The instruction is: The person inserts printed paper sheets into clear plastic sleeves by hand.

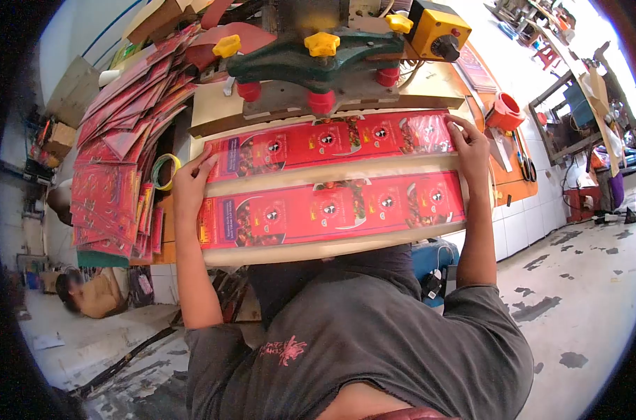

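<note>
Two long red printed packaging strips with food pictures lie side by side on a cream board: an upper strip (304,145) and a lower strip (332,210). My left hand (190,182) grips the left end of the upper strip between thumb and fingers. At the opposite end, my right hand (470,143) pinches the strip's right corner. The upper strip lies close in front of a press machine (318,59) with a dark green clamp bar, yellow knobs and red feet. The cream board (290,253) shows along the near edge.
Left of the board is a heaped stack of red printed packets (111,203), with a roll of tape (166,171) beside it. A red cup (505,112) and scissors (526,164) are on the right. A yellow control box (438,33) stands behind. Another person (97,292) sits at far left.
</note>
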`<state>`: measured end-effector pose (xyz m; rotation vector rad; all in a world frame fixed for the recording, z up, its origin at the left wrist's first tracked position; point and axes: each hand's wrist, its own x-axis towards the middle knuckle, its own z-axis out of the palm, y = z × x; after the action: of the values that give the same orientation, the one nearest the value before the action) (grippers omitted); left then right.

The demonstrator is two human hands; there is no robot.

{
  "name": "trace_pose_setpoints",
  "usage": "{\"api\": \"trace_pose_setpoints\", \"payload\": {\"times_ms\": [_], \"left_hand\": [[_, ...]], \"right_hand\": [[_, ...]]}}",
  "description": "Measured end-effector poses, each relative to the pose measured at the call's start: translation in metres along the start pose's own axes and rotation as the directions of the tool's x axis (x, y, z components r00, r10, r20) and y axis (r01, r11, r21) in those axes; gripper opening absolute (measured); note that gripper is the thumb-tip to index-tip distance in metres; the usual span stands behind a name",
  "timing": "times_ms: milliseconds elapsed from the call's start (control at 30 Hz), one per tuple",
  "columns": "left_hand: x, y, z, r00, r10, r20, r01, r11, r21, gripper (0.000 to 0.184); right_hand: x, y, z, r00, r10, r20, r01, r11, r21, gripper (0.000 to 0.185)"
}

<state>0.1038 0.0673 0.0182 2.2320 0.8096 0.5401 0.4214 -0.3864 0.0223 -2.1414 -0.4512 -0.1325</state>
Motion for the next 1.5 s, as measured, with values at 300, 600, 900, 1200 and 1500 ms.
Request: {"api": "trace_pose_setpoints", "payload": {"times_ms": [300, 600, 900, 1200, 1500], "left_hand": [[-0.022, 0.013, -0.026, 0.999, 0.038, 0.007, -0.038, 0.999, -0.008, 0.046], [-0.130, 0.032, -0.075, 0.974, 0.028, -0.226, 0.006, 0.989, 0.148, 0.047], [-0.105, 0.081, -0.058, 0.938, 0.152, -0.313, -0.149, 0.988, 0.033, 0.025], [-0.072, 0.219, 0.044, 0.704, 0.697, 0.134, -0.690, 0.716, -0.101, 0.016], [-0.060, 0.232, 0.059, 0.735, 0.650, 0.194, -0.616, 0.759, -0.209, 0.009]], "right_hand": [[-0.022, 0.011, -0.016, 0.996, -0.042, -0.078, 0.062, 0.959, 0.277, 0.035], [-0.077, -0.019, -0.048, 0.890, 0.137, 0.434, -0.424, 0.595, 0.682, 0.036], [-0.100, -0.077, -0.013, 0.809, -0.018, 0.588, -0.423, 0.677, 0.602, 0.036], [-0.107, -0.130, 0.009, 0.709, -0.196, 0.677, -0.344, 0.742, 0.575, 0.037], [-0.109, -0.126, 0.013, 0.680, -0.224, 0.699, -0.296, 0.788, 0.540, 0.032]]}}
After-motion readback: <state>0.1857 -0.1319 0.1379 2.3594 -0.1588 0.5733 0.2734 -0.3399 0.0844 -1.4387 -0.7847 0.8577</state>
